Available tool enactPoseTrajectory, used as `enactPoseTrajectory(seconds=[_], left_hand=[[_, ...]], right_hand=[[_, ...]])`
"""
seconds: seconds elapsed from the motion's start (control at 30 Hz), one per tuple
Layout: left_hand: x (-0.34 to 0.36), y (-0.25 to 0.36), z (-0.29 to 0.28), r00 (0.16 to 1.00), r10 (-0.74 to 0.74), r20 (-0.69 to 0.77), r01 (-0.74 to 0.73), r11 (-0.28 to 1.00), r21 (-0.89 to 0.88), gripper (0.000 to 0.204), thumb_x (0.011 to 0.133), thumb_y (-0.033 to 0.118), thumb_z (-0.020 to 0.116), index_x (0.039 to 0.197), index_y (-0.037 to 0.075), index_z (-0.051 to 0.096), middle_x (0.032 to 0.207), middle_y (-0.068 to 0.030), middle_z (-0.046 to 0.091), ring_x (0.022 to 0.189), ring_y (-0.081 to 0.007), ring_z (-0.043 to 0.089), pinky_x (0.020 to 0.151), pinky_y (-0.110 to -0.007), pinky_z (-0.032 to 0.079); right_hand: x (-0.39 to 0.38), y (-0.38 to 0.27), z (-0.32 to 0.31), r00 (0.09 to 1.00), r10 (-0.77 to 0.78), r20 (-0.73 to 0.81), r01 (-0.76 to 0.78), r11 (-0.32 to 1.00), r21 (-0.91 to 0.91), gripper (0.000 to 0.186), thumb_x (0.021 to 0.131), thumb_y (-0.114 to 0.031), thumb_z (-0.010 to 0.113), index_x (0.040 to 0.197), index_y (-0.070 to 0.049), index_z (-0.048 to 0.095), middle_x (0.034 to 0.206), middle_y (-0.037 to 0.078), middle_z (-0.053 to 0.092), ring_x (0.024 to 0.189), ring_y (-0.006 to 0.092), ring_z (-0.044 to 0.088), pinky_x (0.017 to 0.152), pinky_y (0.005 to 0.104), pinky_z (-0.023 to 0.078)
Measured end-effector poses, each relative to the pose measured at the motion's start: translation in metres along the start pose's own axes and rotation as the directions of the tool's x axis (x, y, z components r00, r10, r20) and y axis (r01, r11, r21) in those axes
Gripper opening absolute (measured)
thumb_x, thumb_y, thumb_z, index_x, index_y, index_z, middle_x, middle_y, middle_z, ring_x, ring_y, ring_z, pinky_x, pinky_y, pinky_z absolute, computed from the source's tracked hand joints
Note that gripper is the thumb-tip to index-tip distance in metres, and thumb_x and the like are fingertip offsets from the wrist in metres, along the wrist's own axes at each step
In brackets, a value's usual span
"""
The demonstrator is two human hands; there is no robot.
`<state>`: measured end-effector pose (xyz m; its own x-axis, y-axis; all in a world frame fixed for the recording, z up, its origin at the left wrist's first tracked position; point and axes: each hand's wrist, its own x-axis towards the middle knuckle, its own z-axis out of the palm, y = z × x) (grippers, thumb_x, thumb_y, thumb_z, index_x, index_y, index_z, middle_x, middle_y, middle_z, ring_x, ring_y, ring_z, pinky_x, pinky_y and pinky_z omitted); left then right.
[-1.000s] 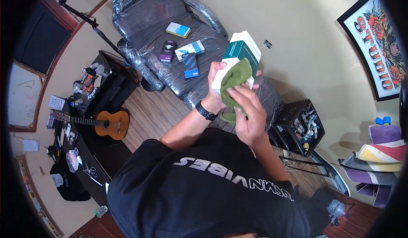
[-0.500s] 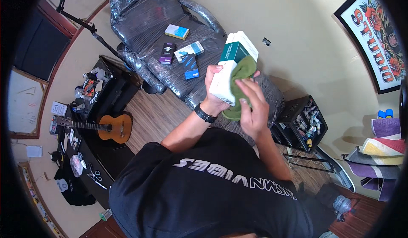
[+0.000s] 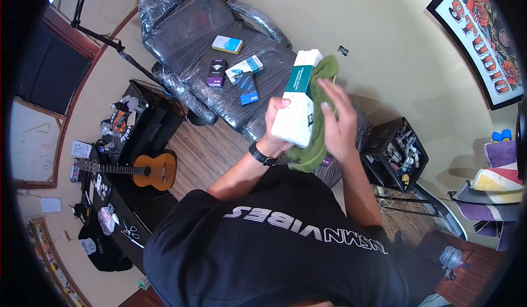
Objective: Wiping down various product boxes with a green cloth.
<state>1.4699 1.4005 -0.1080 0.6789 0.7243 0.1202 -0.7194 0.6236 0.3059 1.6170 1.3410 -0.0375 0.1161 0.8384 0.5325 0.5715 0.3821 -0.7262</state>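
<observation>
My left hand (image 3: 277,123) grips a long white box with a green band (image 3: 293,112), held tilted in front of me. My right hand (image 3: 340,115) presses a crumpled olive-green cloth (image 3: 315,142) against the box's right side, its fingers extended over the fabric. Behind the box, several small cartons lie on a plastic-wrapped reclining chair (image 3: 186,27): a yellow-and-blue one (image 3: 227,44), a purple one (image 3: 216,74), a white-and-blue one (image 3: 250,64) and a blue one (image 3: 247,89).
At left stand a black cabinet (image 3: 159,120), an acoustic guitar (image 3: 155,172) and a dark cluttered desk (image 3: 126,213). At right are an open black shelf unit (image 3: 384,153) with bottles, folded towels (image 3: 488,192) and a framed poster (image 3: 475,43). A jointed black arm (image 3: 96,32) rises at upper left.
The box has shifted a little lower in the view. The cloth and my right hand have slid from the box's near face to its right side, exposing more white cardboard.
</observation>
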Motion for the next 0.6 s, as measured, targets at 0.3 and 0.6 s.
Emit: enactPoseTrajectory(seconds=[0.3,0.6], left_hand=[[-0.01,0.01,0.012,0.995,-0.037,0.091,0.052,0.983,-0.175,0.072,0.084,0.043,0.049,0.136,-0.006,0.054,0.124,-0.0221,0.068,0.106,-0.0361,0.07,0.096,-0.045,0.055],[-0.005,0.02,-0.007,0.992,0.024,-0.121,0.039,0.873,0.486,0.057,0.098,0.021,0.036,0.151,0.0,0.037,0.137,-0.0142,0.059,0.121,-0.0244,0.062,0.105,-0.037,0.05]], right_hand=[[-0.017,0.064,0.006,0.852,0.509,-0.125,-0.304,0.674,0.674,0.034,0.103,-0.011,0.05,0.135,-0.001,0.057,0.12,0.013,0.067,0.103,0.0231,0.066,0.093,0.0354,0.052],[-0.02,0.068,-0.01,0.745,0.628,0.226,-0.26,-0.039,0.965,0.041,0.109,-0.026,0.04,0.141,-0.002,0.048,0.124,0.015,0.064,0.103,0.0254,0.069,0.089,0.0436,0.058]])
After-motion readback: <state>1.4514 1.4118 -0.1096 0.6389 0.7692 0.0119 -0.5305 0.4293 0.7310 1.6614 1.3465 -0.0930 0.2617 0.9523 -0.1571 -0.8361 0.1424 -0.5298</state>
